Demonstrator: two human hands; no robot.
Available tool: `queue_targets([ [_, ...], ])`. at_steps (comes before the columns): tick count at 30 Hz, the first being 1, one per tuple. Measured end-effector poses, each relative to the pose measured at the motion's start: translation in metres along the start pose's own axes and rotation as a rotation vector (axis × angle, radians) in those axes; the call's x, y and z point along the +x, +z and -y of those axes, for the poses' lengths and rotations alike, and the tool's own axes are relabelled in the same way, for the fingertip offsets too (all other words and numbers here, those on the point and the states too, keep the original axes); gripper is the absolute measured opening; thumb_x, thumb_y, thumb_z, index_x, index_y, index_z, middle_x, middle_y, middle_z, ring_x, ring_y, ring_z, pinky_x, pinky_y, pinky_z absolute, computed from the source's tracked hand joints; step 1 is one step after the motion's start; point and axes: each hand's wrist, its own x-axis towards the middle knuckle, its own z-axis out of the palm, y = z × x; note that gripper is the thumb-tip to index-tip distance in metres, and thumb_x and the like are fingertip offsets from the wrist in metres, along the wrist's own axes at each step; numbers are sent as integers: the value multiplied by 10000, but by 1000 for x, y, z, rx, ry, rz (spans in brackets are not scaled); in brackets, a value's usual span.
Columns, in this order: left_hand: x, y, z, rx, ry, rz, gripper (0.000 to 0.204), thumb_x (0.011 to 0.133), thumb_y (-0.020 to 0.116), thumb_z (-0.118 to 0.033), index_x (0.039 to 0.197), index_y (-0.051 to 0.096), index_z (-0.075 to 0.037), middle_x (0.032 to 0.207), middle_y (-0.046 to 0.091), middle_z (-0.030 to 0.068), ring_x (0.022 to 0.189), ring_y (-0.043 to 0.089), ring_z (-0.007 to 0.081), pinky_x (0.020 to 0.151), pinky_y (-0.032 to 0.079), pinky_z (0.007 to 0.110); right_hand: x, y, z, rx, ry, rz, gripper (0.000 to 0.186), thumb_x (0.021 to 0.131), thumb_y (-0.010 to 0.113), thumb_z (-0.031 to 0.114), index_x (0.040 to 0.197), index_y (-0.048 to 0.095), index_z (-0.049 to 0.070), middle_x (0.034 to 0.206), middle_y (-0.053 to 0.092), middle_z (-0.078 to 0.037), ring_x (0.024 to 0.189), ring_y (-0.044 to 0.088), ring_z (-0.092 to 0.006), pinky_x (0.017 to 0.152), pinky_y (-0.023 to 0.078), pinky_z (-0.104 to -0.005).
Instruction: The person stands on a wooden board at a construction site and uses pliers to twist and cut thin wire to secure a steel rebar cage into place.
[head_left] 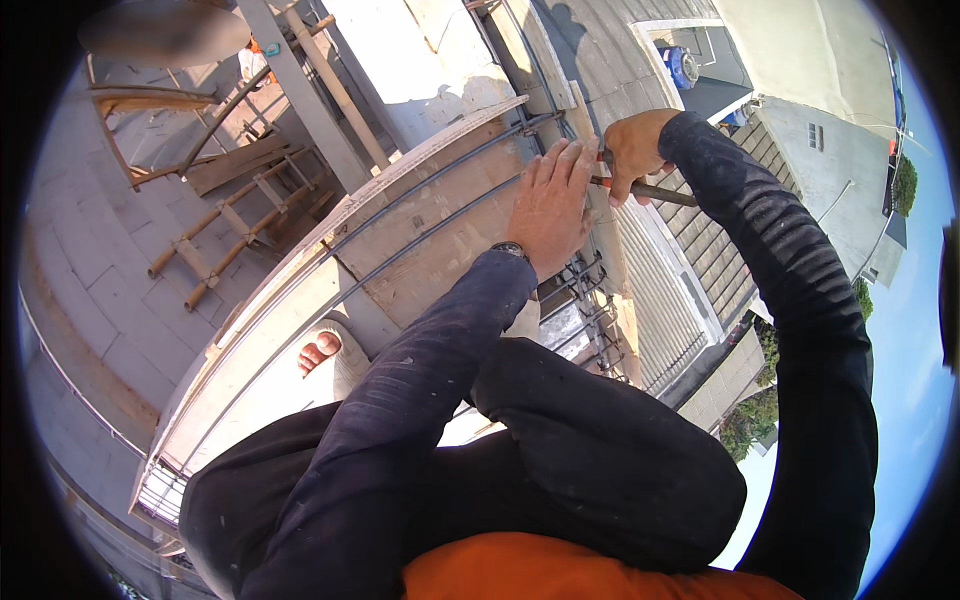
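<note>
My left hand (553,205), a dark band on its wrist, reaches forward with its fingers stretched out side by side, palm down over the steel bars. Just to its right, my right hand (637,152) is closed around a hand tool with a dark rod-like handle (668,193) and a bit of orange-red by the fingers. The tool's working end is hidden behind my hands, so its exact kind cannot be told. Long steel reinforcing bars (430,232) run through a wooden formwork trough (420,262) under my left arm. Tied rebar with stirrups (597,310) lies below my hands.
My bare toes (320,350) rest on the formwork. A bamboo ladder (240,228) lies on the lower left, beside a floor opening. A grey post (300,90) stands ahead. On the right, beyond the edge, are lower tiled roofs (690,240) and a blue tank (681,68).
</note>
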Motion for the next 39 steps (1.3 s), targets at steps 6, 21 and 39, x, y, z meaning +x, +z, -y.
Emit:
queue_targets([
  [6, 61, -6, 20, -4, -24, 365, 559, 845, 765, -266, 1288, 553, 0, 1115, 727, 174, 1040, 706, 349, 1063, 444, 448, -42, 2, 21, -430, 20, -351, 694, 681, 937, 317, 1275, 668, 78, 1041, 766, -78, 1087, 709, -278, 915, 556, -444],
  [21, 83, -43, 50, -297, -83, 151, 366, 915, 628, -173, 1211, 614, 42, 1120, 716, 243, 1015, 717, 408, 906, 567, 482, 31, -22, -43, -920, -317, -1151, 483, 795, 798, 75, 1249, 700, 205, 1286, 621, -45, 1286, 538, -234, 1135, 388, -420],
  [39, 24, 23, -11, 77, 239, 191, 623, 828, 797, -232, 1372, 524, -98, 1187, 653, 127, 1163, 637, 302, 1148, 361, 492, -19, 69, -46, 693, -53, -30, 409, 944, 691, 324, 1013, 686, -79, 741, 745, -143, 557, 724, -199, 539, 603, -302],
])
